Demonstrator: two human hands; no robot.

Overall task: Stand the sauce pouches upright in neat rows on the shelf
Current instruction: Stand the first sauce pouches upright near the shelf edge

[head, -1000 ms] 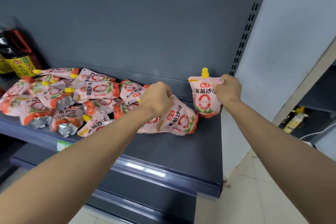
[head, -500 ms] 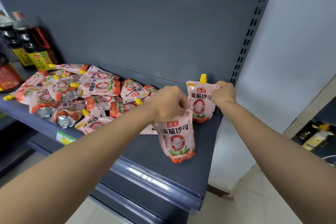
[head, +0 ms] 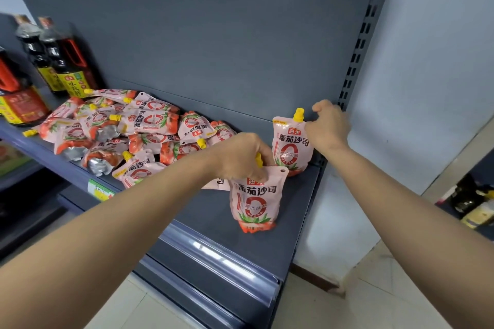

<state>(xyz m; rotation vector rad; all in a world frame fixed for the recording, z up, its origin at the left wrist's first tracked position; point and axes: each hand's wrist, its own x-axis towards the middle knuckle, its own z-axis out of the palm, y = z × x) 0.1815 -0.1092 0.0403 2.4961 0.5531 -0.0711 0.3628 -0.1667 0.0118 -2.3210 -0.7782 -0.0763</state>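
Barely started: one pouch (head: 292, 147) is standing, right hand (head: 328, 125) curling at its corner (grip unclear), left hand (head: 240, 155) gripping a second pouch (head: 255, 203), pile (head: 120, 128) lying flat.

Front pouch (head: 255, 200), lying tilted on pile a second ago, now upright under left hand (head: 240, 155), right hand (head: 328, 125) shifted higher at rear pouch (head: 291, 147) corner

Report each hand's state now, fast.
Left hand: grips the front pouch at its top.
Right hand: fingers curled beside the back pouch; grip cannot be told.
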